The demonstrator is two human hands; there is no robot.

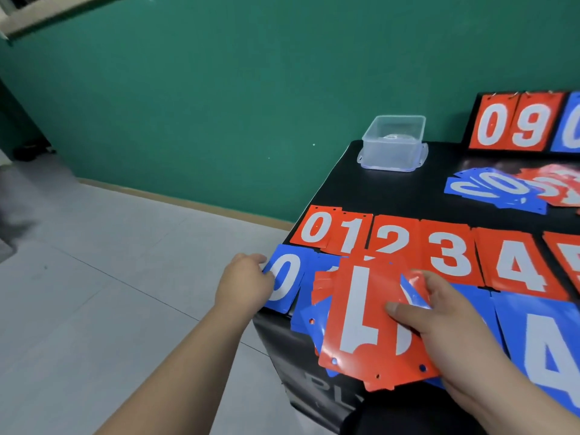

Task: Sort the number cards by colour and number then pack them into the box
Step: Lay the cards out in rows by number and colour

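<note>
1. The left hand point(248, 277) reaches over the table's point(392, 193) left corner. Its fingers are curled onto the left edge of the blue 0 point(284, 277), which lies flat and juts over the table edge.
2. Between the hands lies another blue card point(324, 265), mostly covered, so its number cannot be read.
3. The right hand point(439, 315) grips a stack point(361, 309) of red and blue cards. The thumb presses on the top face and the fingers are wrapped underneath. The top card is a red 1, turned upside down to the camera. The stack hangs just above the blue cards.
4. Just beyond both hands runs the red row point(448, 233), flat on the table and reading 0, 1, 2, 3, 4, 5 from left to right, the cards slightly overlapping.
5. Right of the right hand lies the blue 4 point(539, 340), just below the red 4.
6. Well beyond the hands stands the clear box point(394, 142), open and set on its lid by the table's far edge.
7. Right of the box lies a loose pile point(502, 189) of blue and red cards, and behind it a scoreboard point(514, 124) shows a red 0 and a red 9.
</note>
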